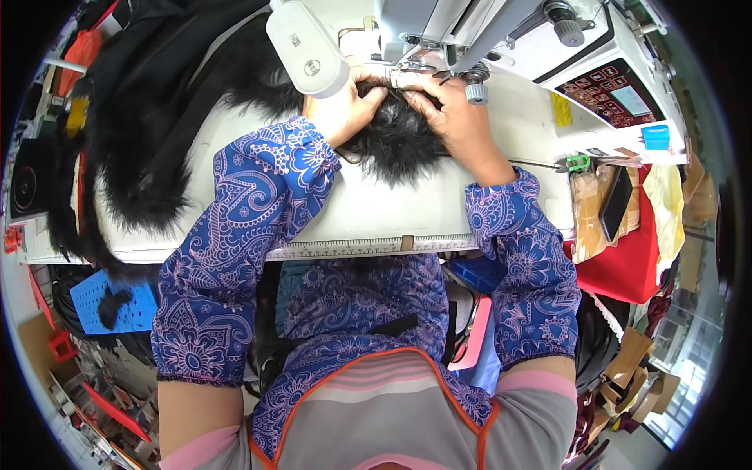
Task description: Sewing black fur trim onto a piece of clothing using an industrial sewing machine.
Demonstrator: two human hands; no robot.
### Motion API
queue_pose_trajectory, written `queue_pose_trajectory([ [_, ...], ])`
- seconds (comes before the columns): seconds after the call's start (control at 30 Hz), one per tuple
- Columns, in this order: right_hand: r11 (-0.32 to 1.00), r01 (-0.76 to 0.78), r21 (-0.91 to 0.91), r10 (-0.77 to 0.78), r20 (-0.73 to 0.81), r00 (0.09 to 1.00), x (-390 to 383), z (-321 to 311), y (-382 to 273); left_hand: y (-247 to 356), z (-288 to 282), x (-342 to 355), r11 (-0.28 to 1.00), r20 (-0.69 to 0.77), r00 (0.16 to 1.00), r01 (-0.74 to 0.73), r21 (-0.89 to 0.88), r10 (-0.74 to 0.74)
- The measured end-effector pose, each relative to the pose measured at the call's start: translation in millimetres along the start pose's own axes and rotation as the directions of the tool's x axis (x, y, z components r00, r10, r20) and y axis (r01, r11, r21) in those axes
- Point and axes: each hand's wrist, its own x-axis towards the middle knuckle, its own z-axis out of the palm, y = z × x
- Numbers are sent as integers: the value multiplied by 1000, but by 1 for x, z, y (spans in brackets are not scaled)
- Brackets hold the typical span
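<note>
A piece of black fur lies under the head of a sewing machine. My left hand pinches the fur's edge, thumb toward the middle. Opposite it, my right hand grips the same edge with thumb and fingers. Both sets of fingertips are close beside the presser foot, where the needle area is partly hidden by the fingers. A white lamp-like device hangs over my left hand and covers part of it.
More black fur and dark cloth spread over the table's left side. A ruler strip runs along the front edge. At the right are the control panel, green-handled snips and a dark phone-like object. A blue perforated basket sits lower left.
</note>
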Motion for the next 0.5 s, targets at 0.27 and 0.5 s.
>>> queue_pose_trajectory([
  [0.27, 998, -46, -49, 52, 137, 989, 13, 10, 28, -1, -1, 13, 999, 23, 1000, -21, 40, 20],
  [0.5, 993, -61, 99, 42, 185, 982, 14, 11, 29, -10, 1, 13, 988, -22, 992, -123, 96, 126],
])
